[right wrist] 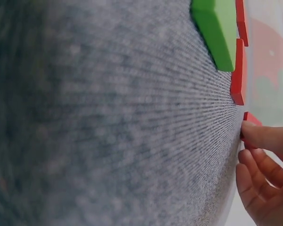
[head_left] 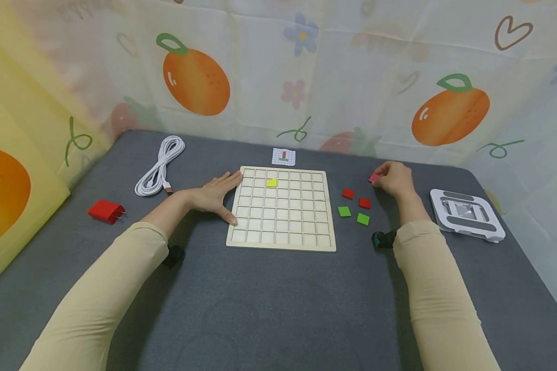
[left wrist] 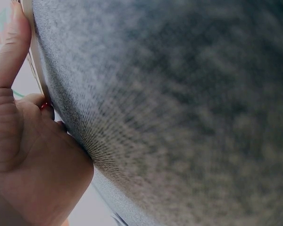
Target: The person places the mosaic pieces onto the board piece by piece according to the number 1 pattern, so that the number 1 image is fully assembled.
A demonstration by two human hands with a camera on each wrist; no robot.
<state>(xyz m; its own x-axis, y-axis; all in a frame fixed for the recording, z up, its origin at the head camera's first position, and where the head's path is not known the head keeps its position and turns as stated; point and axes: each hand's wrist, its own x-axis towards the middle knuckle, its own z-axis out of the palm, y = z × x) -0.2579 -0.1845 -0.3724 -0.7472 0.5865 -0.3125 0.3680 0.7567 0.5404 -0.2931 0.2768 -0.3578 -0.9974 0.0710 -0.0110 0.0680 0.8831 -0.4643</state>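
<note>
"Right hand?"

"One, pinching a red tile between thumb and fingers, at or just above the tabletop, right of the board."

"Left hand?"

"One, fingers spread, at the board's left edge."

"Handling notes?"

"Tile best gripped by its sides, underside free; pressure of the left hand light, lest the board skid."
</note>
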